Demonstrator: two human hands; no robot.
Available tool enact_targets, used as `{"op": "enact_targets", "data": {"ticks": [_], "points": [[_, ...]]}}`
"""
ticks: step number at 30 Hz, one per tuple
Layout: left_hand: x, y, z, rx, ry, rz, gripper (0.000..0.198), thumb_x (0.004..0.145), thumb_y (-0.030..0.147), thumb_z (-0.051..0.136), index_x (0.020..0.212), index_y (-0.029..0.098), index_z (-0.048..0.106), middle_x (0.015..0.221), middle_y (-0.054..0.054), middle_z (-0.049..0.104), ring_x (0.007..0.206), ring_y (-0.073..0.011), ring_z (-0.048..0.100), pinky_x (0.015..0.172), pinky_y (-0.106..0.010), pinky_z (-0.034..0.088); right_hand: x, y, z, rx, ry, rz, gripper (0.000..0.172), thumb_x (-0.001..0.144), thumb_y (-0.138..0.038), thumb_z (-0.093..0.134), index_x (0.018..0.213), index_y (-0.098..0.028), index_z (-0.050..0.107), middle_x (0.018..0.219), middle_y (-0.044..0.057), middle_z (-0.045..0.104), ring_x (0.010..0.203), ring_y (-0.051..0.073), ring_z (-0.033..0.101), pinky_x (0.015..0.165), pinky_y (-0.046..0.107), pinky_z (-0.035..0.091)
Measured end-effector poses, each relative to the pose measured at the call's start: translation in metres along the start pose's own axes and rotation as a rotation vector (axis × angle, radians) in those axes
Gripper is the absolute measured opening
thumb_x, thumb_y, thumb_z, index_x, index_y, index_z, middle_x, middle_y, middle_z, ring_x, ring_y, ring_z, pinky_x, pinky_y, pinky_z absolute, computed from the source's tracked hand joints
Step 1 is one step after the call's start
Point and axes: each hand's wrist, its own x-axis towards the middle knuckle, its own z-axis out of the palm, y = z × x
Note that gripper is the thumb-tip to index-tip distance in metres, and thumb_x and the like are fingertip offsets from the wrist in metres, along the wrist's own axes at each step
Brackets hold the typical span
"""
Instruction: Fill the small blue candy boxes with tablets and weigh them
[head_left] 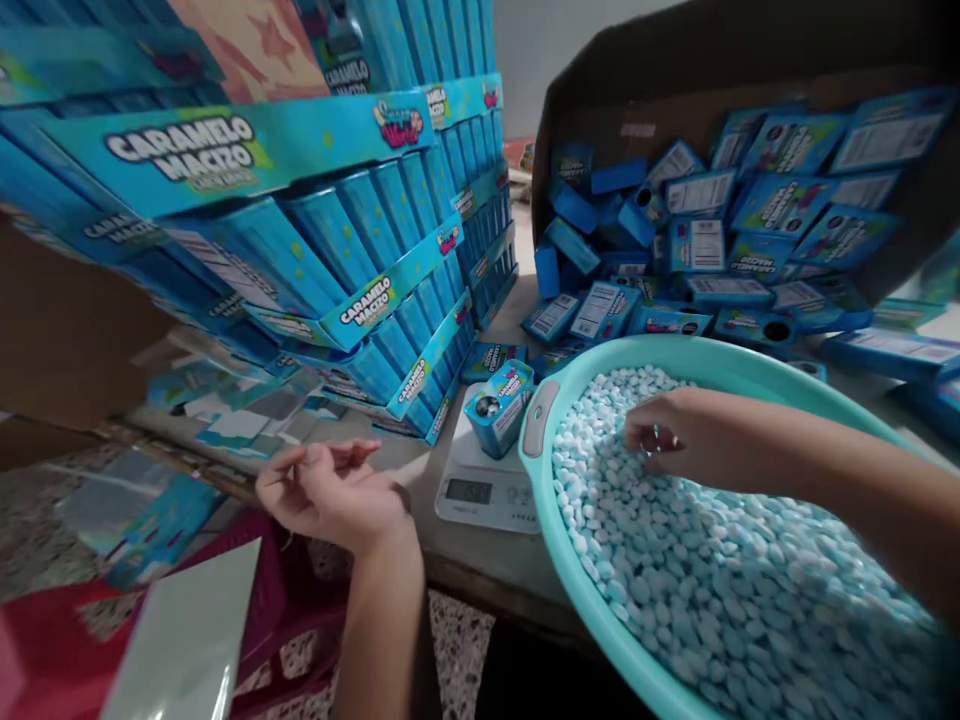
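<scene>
My right hand [679, 435] reaches into a big turquoise basin [600, 640] full of small pale blue and white candies [720, 590]. Its fingers are curled down among the candies; what they grip is hidden. My left hand [330, 490] hovers palm up, left of a small white digital scale [487, 485], its fingers loosely spread and holding nothing. On the scale stands a small blue candy box [501, 405], tilted, with a round hole in its top.
Stacks of blue "Caramelo Macizo" display boxes [330, 250] fill the left. A cardboard carton [675, 80] behind the basin spills several small blue boxes [697, 250] onto the table. Flat packaging sheets [232, 420] lie left. A red crate [60, 640] sits below the table edge.
</scene>
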Motion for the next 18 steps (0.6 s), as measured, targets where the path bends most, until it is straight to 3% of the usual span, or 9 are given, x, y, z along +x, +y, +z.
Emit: {"op": "enact_targets", "data": {"ticks": [4,9,13,18], "points": [[0.003,0.0,0.001,0.053,0.016,-0.05,0.018,0.072,0.023,0.052,0.087,0.025,0.042,0.058,0.008,0.043,0.051,-0.0117,0.047,0.051,-0.026,0.047,0.004,0.005,0.002,0.02,0.008,-0.013,0.005,0.075,-0.031,0.067,0.079,-0.027,0.069,0.079,0.003,0.07,0.067,0.021,0.058,0.059,0.034,0.038],[-0.006,0.006,0.005,0.023,-0.007,0.104,0.021,0.068,0.024,0.057,0.086,0.024,0.045,0.056,0.009,0.047,0.045,-0.0139,0.051,0.046,-0.03,0.046,0.007,0.011,0.003,0.016,0.036,-0.016,0.008,0.079,-0.033,0.064,0.08,-0.028,0.07,0.078,0.001,0.071,0.068,0.02,0.061,0.06,0.033,0.041],[-0.016,0.008,0.005,0.134,-0.109,0.261,0.015,0.074,0.027,0.056,0.08,0.024,0.043,0.055,0.007,0.052,0.047,-0.0166,0.059,0.048,-0.032,0.048,0.007,0.014,0.0,0.011,0.068,-0.014,0.009,0.08,-0.034,0.064,0.084,-0.028,0.069,0.08,0.001,0.071,0.069,0.019,0.061,0.061,0.032,0.044],[-0.02,0.006,0.001,0.034,-0.247,0.344,0.014,0.074,0.026,0.06,0.08,0.022,0.047,0.059,0.005,0.056,0.048,-0.0171,0.06,0.047,-0.032,0.048,0.005,0.01,-0.006,0.012,0.114,-0.004,0.009,0.081,-0.031,0.064,0.085,-0.027,0.07,0.082,0.001,0.072,0.07,0.019,0.062,0.062,0.032,0.045]]}}
